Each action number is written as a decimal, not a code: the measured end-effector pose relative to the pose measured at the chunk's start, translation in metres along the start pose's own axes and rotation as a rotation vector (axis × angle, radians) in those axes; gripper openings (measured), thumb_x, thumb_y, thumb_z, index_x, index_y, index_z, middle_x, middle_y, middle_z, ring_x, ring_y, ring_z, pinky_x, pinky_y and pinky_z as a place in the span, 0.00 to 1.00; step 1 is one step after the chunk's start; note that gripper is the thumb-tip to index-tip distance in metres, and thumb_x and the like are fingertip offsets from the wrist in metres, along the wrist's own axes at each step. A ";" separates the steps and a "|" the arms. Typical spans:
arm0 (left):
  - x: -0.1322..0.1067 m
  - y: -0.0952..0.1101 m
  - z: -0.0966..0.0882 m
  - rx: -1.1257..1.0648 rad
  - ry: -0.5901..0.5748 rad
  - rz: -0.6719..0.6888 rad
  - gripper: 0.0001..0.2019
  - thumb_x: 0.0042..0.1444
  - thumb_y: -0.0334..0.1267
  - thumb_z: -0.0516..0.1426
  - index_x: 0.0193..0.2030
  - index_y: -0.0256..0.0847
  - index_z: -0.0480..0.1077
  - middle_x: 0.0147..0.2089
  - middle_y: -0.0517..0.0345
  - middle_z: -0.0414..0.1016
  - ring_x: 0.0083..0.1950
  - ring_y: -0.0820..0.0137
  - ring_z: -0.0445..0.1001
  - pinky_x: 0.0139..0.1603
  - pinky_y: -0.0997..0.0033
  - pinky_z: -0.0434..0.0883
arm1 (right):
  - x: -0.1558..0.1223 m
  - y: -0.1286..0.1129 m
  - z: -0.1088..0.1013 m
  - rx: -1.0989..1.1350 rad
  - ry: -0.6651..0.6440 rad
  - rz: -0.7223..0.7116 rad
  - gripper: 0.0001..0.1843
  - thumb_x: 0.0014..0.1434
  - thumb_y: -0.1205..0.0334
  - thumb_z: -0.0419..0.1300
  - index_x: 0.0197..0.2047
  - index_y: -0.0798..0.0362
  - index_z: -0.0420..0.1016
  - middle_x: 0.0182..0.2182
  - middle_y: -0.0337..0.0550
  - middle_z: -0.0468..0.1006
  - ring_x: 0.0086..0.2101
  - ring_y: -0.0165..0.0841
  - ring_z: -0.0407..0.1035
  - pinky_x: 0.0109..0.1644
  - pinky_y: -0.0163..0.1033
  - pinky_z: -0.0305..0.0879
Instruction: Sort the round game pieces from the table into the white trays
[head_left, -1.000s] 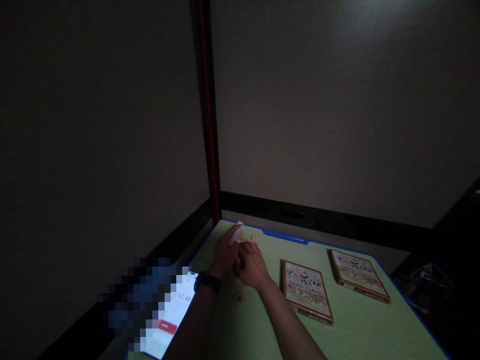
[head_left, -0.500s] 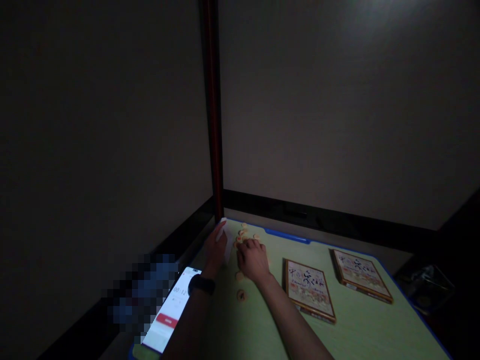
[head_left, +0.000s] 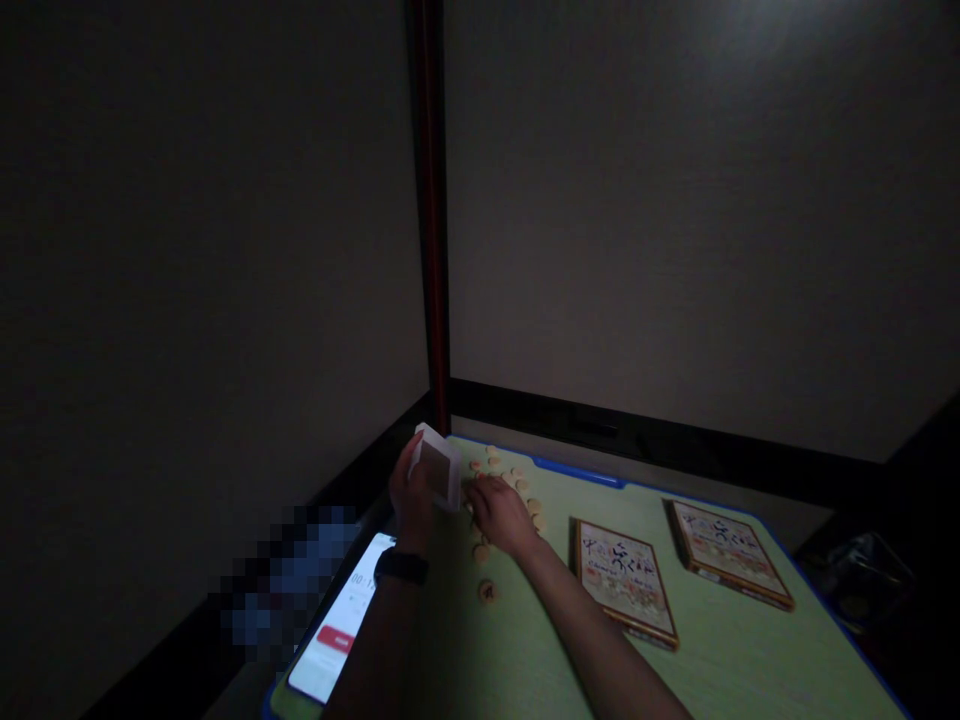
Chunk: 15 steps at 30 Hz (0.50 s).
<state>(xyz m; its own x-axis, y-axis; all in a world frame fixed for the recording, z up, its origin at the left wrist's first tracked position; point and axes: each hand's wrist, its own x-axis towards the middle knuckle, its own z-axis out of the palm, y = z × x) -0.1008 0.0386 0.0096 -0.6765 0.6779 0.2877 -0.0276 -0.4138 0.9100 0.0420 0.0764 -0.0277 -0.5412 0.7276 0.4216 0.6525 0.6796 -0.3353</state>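
Observation:
My left hand (head_left: 410, 500), a dark band on its wrist, grips a small white box (head_left: 453, 480) by its left side. The box is tilted up, its open side turned toward the right. Beside it, my right hand (head_left: 501, 512) is low over the table with its fingers curled together near the box's lower edge. Whatever its fingertips hold is hidden. Round wooden Chinese chess pieces (head_left: 535, 507) lie scattered around that hand. Closer to me lie two more, a plain-looking piece (head_left: 481, 552) and a piece with a dark character (head_left: 487, 591).
Two flat Chinese chess boxes, a nearer box (head_left: 626, 580) and a farther box (head_left: 729, 550), lie on the right of the green table (head_left: 517, 660). A lit phone (head_left: 337, 630) showing a timer lies at the left edge. Walls (head_left: 600, 250) meet behind the table.
My left hand has raised and tipped the white box, turning its open side rightward. My right hand has shifted left toward it, uncovering several pieces on its right.

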 end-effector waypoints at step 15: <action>-0.003 0.008 0.005 -0.185 0.113 -0.125 0.22 0.44 0.38 0.55 0.48 0.37 0.76 0.45 0.52 0.80 0.44 0.63 0.76 0.43 0.68 0.71 | -0.109 -0.036 -0.034 -0.022 -0.239 0.030 0.13 0.63 0.65 0.53 0.47 0.48 0.76 0.42 0.48 0.75 0.41 0.38 0.72 0.46 0.39 0.68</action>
<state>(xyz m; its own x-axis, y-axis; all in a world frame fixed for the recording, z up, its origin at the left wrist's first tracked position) -0.0958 0.0363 0.0172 -0.7374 0.6625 0.1315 -0.2434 -0.4423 0.8632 0.0955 -0.0310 -0.0333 -0.6296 0.7510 0.1991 0.6805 0.6567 -0.3250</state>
